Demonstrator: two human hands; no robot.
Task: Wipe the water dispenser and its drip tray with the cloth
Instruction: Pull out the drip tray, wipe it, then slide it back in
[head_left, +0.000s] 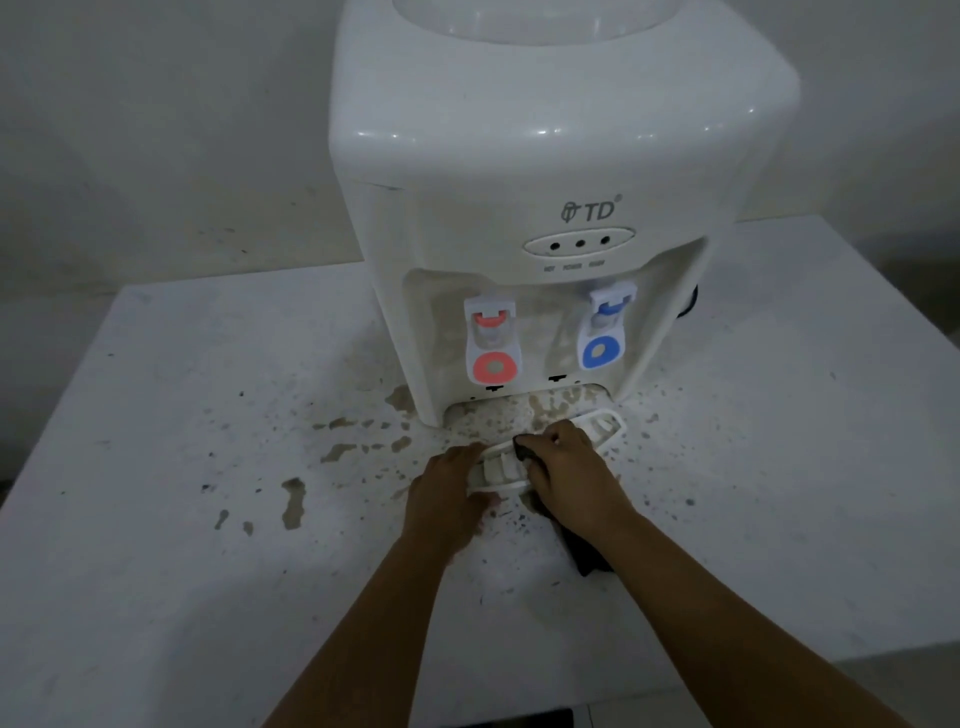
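Head view: white water dispenser (524, 218) stands at rear centre of white surface (171, 467), red tap (492, 343) left, blue tap (605, 332) right. Drip tray (501, 470) pulled out, tilted, just in front of dispenser base. Left hand (449, 496) grips tray's left end, fingers curled round rim. Right hand (563, 467) presses dark cloth (584, 551) onto tray, fingers curled over it. Brown stains (293, 501) spatter surface toward front left.

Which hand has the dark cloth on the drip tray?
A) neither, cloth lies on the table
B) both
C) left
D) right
D: the right hand grips the dark cloth against the drip tray, while the left hand only holds the tray's left end.
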